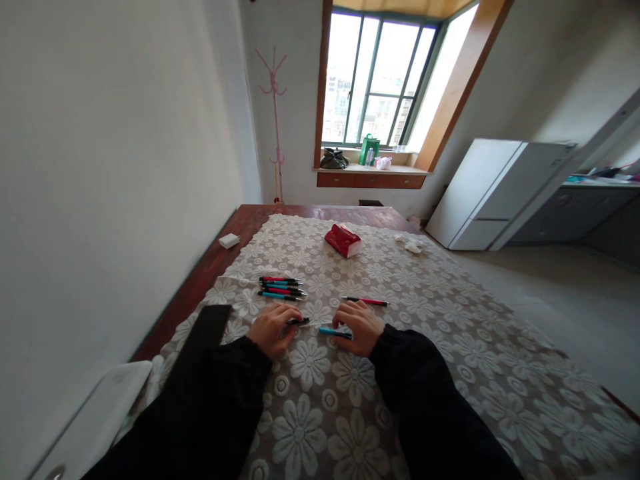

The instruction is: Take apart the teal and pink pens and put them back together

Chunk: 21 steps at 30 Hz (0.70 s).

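Lace flower cloth (350, 373) covers the worktop, where the left hand (273, 329) pinches a dark pen (300, 321) and the right hand (361, 327) rests closed on a teal pen (330, 331). Just beyond lie a red pen (365, 301), a pen cluster (281, 287) at far left, and a red pack (343, 240) farther off.

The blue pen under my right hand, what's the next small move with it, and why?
Probably slide the blue pen left and forward to the pen group. The right hand rests on it, a neat row of red and blue pens lies just ahead of the left hand, and this one lies apart.
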Each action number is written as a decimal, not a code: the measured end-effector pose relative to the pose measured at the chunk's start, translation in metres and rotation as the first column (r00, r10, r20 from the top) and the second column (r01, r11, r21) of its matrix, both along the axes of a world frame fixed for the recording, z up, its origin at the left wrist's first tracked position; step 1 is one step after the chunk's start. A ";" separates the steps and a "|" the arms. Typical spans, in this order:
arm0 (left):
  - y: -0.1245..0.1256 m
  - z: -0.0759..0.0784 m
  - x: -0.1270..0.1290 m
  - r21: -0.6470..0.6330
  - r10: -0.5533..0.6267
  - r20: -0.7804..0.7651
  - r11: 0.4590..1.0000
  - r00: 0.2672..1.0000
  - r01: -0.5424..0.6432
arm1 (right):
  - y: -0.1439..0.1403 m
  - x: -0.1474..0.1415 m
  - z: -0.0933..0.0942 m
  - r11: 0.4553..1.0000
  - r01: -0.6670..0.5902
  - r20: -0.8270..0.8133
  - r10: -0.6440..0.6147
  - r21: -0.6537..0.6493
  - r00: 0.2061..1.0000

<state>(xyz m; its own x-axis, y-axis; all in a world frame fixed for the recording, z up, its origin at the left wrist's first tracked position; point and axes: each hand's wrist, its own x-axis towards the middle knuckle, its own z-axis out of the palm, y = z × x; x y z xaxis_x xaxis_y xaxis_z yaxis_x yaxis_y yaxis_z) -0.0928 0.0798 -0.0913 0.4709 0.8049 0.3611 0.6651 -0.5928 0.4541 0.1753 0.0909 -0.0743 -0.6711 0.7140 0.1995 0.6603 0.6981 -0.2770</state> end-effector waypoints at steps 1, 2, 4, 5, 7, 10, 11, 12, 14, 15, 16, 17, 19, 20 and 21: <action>0.000 0.000 0.000 0.004 -0.001 0.002 1.000 1.000 0.001 | 0.000 0.001 -0.001 1.000 0.001 0.011 -0.001 -0.011 1.000; 0.000 0.000 0.000 0.007 -0.002 0.004 1.000 1.000 0.002 | 0.000 0.001 -0.002 1.000 -0.001 0.017 0.001 -0.019 1.000; 0.000 0.001 0.000 0.009 -0.008 0.006 1.000 1.000 0.008 | 0.001 0.001 -0.003 1.000 -0.011 0.005 0.011 -0.022 1.000; 0.000 0.001 0.000 0.008 -0.013 0.007 1.000 1.000 0.013 | 0.000 0.000 -0.003 1.000 -0.017 -0.014 0.017 -0.018 1.000; -0.001 0.004 0.000 0.013 -0.027 0.010 1.000 1.000 0.026 | 0.000 -0.001 -0.003 1.000 -0.027 -0.059 0.026 -0.009 0.998; -0.003 0.006 0.002 0.037 -0.044 0.009 0.998 0.999 0.044 | -0.002 -0.006 -0.002 0.998 -0.062 -0.100 0.062 0.006 0.993; -0.004 0.007 0.002 0.047 -0.053 0.005 0.997 0.999 0.053 | -0.003 -0.008 -0.003 0.997 -0.078 -0.114 0.079 0.011 0.990; -0.004 0.008 0.002 0.057 -0.068 -0.003 0.996 0.998 0.068 | -0.004 -0.010 -0.004 0.995 -0.096 -0.135 0.097 0.012 0.986; -0.006 0.009 0.003 0.072 -0.108 -0.025 0.991 0.994 0.110 | -0.006 -0.016 -0.008 0.993 -0.118 -0.202 0.115 -0.001 0.973; -0.006 0.009 0.003 0.082 -0.126 -0.035 0.988 0.991 0.129 | -0.008 -0.018 -0.010 0.993 -0.121 -0.245 0.114 -0.013 0.963; -0.006 0.009 0.003 0.093 -0.141 -0.044 0.985 0.989 0.145 | -0.009 -0.021 -0.011 0.992 -0.121 -0.289 0.107 -0.029 0.951; -0.006 0.009 0.003 0.107 -0.154 -0.051 0.982 0.987 0.159 | -0.010 -0.024 -0.013 0.992 -0.120 -0.333 0.098 -0.044 0.938; -0.006 0.008 0.004 0.144 -0.172 -0.046 0.974 0.984 0.176 | -0.012 -0.027 -0.014 0.990 -0.121 -0.421 0.078 -0.075 0.904; -0.005 0.007 0.004 0.162 -0.178 -0.035 0.970 0.983 0.182 | -0.013 -0.029 -0.015 0.987 -0.126 -0.462 0.068 -0.095 0.884; -0.005 0.007 0.004 0.174 -0.185 -0.023 0.967 0.982 0.186 | -0.013 -0.029 -0.015 0.985 -0.131 -0.499 0.056 -0.116 0.865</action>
<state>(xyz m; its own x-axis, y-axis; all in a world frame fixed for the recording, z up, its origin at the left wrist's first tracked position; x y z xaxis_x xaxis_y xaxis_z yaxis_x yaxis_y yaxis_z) -0.0888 0.0746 -0.0845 0.6090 0.6280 0.4845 0.5384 -0.7759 0.3288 0.1459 0.0778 -0.0891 -0.5771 0.6983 0.4236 0.3451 0.6785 -0.6485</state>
